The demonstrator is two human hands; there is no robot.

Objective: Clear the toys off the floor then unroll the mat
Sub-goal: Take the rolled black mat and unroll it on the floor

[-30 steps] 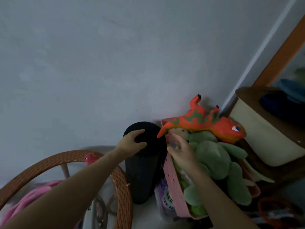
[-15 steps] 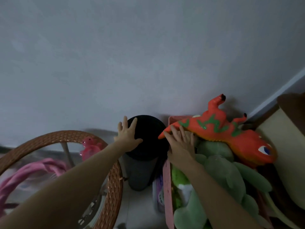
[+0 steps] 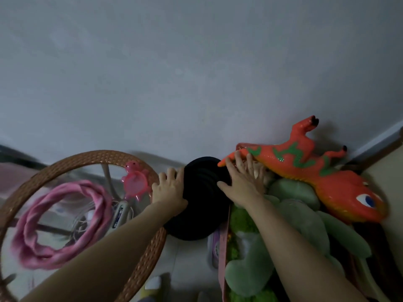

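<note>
— Where is the mat?

— The black rolled-up foam mat [image 3: 202,199] stands on end against the grey wall, wedged between the round woven-rattan glass-topped table [image 3: 139,264] on its left and the pink plastic basket [image 3: 223,253] heaped with plush toys on its right. Its long axis runs roughly vertical, so we look almost straight down on the spiral end.

— And the hands?

— Both are on the roll's upper end, one each side. The left hand [image 3: 169,189] is pressed to the left flank, fingers bent over the rim. The right hand [image 3: 242,182] lies on the right flank with fingers spread and fairly straight, reaching towards the wall; its fingertips sit just under the tail of the orange rubber lizard with green markings [image 3: 309,168], which lies across the top of the basket over the green plush frog [image 3: 305,225].

— So is it gripped?

— The left looks like it is holding; the right seems more to press than to clasp, though the dim light and motion blur make that hard to be sure of.

— What does the next move turn on?

— The mat sits straight ahead between the palms, equally near to both, so I'd judge a two-handed lift upward along its axis. The pinch is sideways: table edge on one flank, basket rim and lizard tail on the other.
</note>
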